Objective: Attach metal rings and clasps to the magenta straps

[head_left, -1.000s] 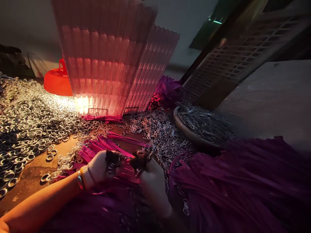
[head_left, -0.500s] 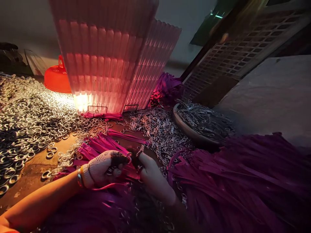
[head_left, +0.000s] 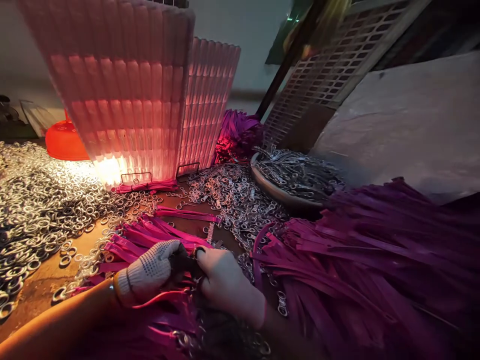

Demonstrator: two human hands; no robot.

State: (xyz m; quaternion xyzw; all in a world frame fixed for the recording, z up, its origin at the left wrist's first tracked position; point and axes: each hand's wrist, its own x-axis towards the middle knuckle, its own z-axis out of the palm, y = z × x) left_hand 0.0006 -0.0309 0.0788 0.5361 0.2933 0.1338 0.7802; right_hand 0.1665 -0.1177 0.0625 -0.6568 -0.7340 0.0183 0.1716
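Note:
My left hand (head_left: 148,267), in a white dotted glove with dark-stained fingers, is closed around what looks like a purple strap (head_left: 168,296), which passes under its palm. Facing it, my right hand (head_left: 228,277) wears a pale glove and pinches with thumb and forefinger. The fingertips of both hands meet, and a small dark ring shape shows at the right thumb. Shadow and the fingers hide what lies between them. Just beyond my hands are a flat metal clasp (head_left: 210,231) and a row of purple straps (head_left: 129,237) with metal rings at their ends.
Loose metal rings (head_left: 41,215) cover the left of the table. An orange lamp (head_left: 63,142) glows behind them beside ribbed translucent panels (head_left: 123,110). Metal clasps (head_left: 240,200) lie near a basin (head_left: 275,195) full of metal parts. Purple straps (head_left: 337,260) are heaped at right.
The view has shifted, so the scene sits further left. My hands have come together at the fingertips, and the ring that showed in the left fingers is now mostly hidden.

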